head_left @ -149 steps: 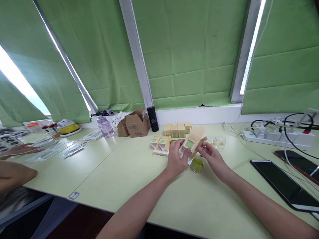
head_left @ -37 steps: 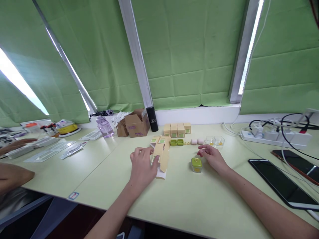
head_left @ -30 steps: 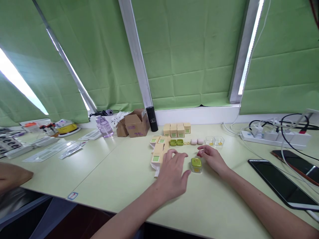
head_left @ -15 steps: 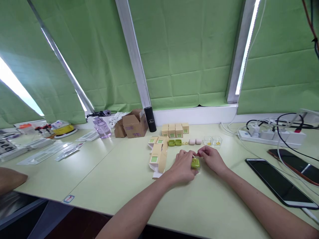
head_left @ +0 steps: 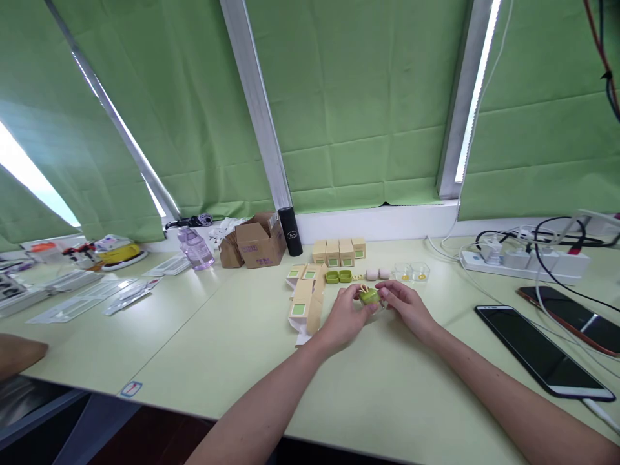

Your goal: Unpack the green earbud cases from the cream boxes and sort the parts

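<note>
My left hand (head_left: 347,318) grips a small green case (head_left: 369,296) with a cream loop on its top. A clear plastic part shows at the case's lower right. From the right, the fingers of my right hand (head_left: 405,306) close on that side of the case; fingertips partly cover it. Just behind my hands stand an open green case (head_left: 338,277), small yellow pieces (head_left: 357,278), pale pink pieces (head_left: 378,274) and clear cups (head_left: 411,272) with yellow bits inside. Left of my hands lie opened cream boxes (head_left: 305,298) with green square windows.
Several closed cream boxes (head_left: 339,252) stand farther back. A cardboard box (head_left: 260,244), black cylinder (head_left: 290,231) and purple bottle (head_left: 196,248) line the wall. Phones (head_left: 542,349) and a wired power strip (head_left: 526,266) lie right. Another person's arm (head_left: 22,355) rests at the far left.
The green case has been raised and tilted, moving slightly left, and its cream loop now shows on top. My left hand has turned, and my right fingers have come against the case.
</note>
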